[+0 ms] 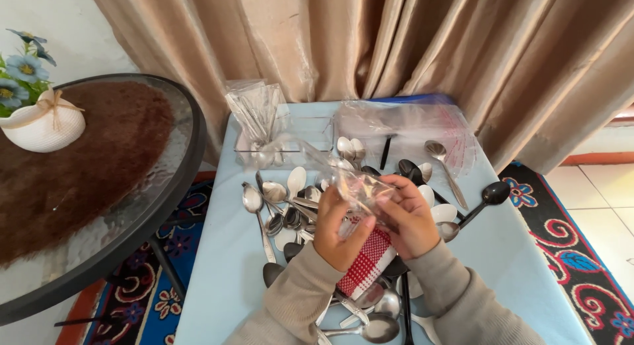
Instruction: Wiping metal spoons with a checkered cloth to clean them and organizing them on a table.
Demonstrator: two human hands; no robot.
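At the far left, a white rounded ceramic vase of blue artificial flowers (pixel 41 123) stands on a round glass-topped table with a black rim (pixel 168 186), well apart from the work. Just right of it is the pale blue tabletop (pixel 221 279), and at its back edge a sealed clear plastic packet of metal spoons (pixel 259 117) stands upright against the beige satin curtain (pixel 396 41).

In the middle of the blue top lies a loose heap of steel, black and white spoons (pixel 285 206), scattered and overlapping. Above that heap the left hand (pixel 338 231) is closed around the near end of a small clear plastic bag (pixel 360 186), thumb pressed on the film. The right hand (pixel 408 216) pinches the same bag from the other side, fingers curled over its top edge. Between the wrists sits a red-and-white checked cloth (pixel 366 262), apparently tucked under the bag, though the film's glare makes it hard to tell whether it is inside or beneath.

The step in hand looks like working the bag's mouth, opening or closing it. The next move calls for a steady pinch on both lips of the thin film, so it neither slips nor tears.

Farther right, a stack of flat clear plastic bags (pixel 422 130) lies at the back, and a black plastic spoon (pixel 485 201) rests near the table's right edge above a red, blue and black patterned rug (pixel 568 252).
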